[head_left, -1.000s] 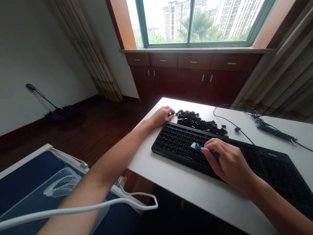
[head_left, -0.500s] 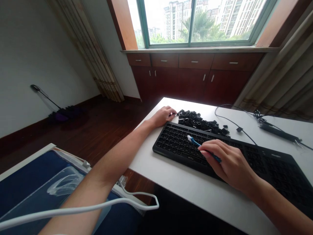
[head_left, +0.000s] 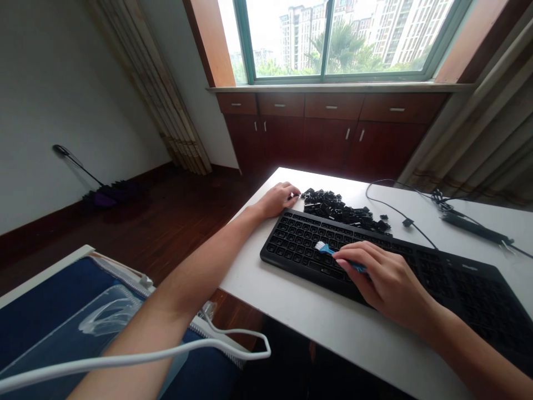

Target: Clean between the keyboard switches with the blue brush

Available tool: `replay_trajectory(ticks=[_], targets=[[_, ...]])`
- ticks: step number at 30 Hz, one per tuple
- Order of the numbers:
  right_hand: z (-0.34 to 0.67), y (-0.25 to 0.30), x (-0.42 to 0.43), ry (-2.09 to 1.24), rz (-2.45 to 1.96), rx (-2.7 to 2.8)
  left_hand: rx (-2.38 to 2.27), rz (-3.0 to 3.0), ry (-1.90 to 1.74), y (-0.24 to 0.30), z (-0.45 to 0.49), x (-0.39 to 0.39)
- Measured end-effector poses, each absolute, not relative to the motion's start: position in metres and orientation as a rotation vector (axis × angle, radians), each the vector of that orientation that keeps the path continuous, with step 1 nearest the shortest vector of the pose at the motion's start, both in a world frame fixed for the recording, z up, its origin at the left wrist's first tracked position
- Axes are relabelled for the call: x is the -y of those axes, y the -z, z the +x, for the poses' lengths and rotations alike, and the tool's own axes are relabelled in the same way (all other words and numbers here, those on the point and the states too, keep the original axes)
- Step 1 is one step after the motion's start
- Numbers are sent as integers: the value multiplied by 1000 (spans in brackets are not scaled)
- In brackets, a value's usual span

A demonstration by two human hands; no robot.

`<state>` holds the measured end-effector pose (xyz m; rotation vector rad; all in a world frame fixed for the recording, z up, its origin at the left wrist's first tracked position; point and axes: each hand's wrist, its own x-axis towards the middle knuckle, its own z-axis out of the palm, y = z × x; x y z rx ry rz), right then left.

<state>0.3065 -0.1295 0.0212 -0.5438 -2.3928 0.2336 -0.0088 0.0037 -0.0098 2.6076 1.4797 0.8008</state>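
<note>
A small cleaning brush with a blue handle and white bristles [head_left: 320, 246] is pinched in my right hand [head_left: 387, 280]. Its bristle end is over the left part of a black keyboard [head_left: 291, 236], whose key positions there are bare of keycaps. Just beyond the keyboard's far left corner, my left hand [head_left: 278, 200] lies on the table with fingers curled together. Something small and dark shows at its fingertips, too small to make out. A pile of loose black keycaps [head_left: 328, 203] lies right beside those fingertips, along the keyboard's far edge.
On the white table [head_left: 258, 286], a black cable [head_left: 400, 205] and a long black bar-shaped object [head_left: 477, 226] lie at the far right. A white cord [head_left: 166, 351] crosses in front of my left forearm, above a blue padded surface [head_left: 54, 300]. Wooden cabinets [head_left: 325, 136] stand beyond.
My right hand has moved the brush slightly nearer and to the left over the keyboard, and the bristles now face up more. My left hand stays in place.
</note>
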Motion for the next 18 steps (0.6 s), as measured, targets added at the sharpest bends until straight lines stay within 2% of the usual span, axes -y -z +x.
replay_trajectory(ticks=[18], targets=[[303,-19,130,-209,-578,2347,-1471,2635,-805,11,-10,-5]])
